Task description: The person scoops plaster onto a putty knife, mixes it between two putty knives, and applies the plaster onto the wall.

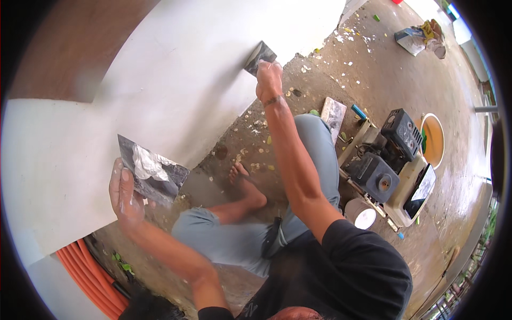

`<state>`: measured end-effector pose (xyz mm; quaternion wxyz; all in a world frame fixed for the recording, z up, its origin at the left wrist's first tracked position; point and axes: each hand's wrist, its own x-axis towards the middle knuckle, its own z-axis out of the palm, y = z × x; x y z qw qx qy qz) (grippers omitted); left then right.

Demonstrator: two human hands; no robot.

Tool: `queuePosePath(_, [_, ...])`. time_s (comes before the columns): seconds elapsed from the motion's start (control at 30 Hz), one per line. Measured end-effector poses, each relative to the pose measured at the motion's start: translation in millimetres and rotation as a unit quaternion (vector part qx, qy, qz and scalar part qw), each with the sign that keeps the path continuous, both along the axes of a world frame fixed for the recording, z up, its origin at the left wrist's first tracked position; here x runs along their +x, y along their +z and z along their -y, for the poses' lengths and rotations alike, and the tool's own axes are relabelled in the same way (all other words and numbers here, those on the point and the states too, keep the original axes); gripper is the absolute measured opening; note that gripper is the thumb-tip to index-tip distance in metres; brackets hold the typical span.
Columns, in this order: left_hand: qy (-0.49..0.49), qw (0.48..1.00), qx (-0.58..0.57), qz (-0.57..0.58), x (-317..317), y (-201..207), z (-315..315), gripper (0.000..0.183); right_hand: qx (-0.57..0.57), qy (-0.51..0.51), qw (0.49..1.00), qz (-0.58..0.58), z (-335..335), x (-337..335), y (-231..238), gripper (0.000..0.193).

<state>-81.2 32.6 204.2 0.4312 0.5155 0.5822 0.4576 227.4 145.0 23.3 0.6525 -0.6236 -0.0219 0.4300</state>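
A low white wall (pixel 176 69) runs along the left and far side in the head view. My right hand (pixel 269 80) is closed round a putty knife (pixel 260 55), its broad blade lying against or very near the wall's surface; the handle is hidden in my fingers. In my left hand (pixel 127 200) is a wide, dark scraper blade (pixel 169 188), held tilted in front of the wall. A thick lump of white putty (pixel 146 164) sits on that blade, with grey smears around it. White residue marks the fingers of both hands.
To my right stands a black-and-beige engine machine (pixel 380 176). Beside it are a white pail (pixel 361 213) and a yellow-orange bucket (pixel 433 140). Orange pipes (pixel 88 277) lie at lower left. A smeared board (pixel 333 117) and white flakes rest on the concrete floor (pixel 453 80).
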Motion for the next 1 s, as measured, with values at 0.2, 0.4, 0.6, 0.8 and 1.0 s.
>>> queuePosePath(0.2, [0.035, 0.999, 0.025, -0.015, 18, -3, -3, 0.062, 0.287, 0.046, 0.868, 0.402, 27, -58, 67, 0.042])
queuePosePath(0.4, [-0.04, 0.999, 0.021, 0.018, 12, -21, -16, 0.063, 0.365, 0.122, 0.906, 0.174, 80, -48, 66, 0.035])
queuePosePath(0.6, [-0.136, 0.977, 0.002, -0.165, 45, -32, -20, 0.045, 0.309, 0.179, 0.933, 0.033, 114, 4, 80, 0.04])
queuePosePath(0.8, [-0.244, 0.967, -0.063, -0.038, 82, -20, -29, 0.035, 0.626, 0.241, 0.718, 0.187, 107, 10, 84, 0.049])
queuePosePath(1.0, [-0.237, 0.97, -0.061, -0.005, 79, -24, -31, 0.033, 0.598, 0.277, 0.692, 0.294, 89, -8, 77, 0.044])
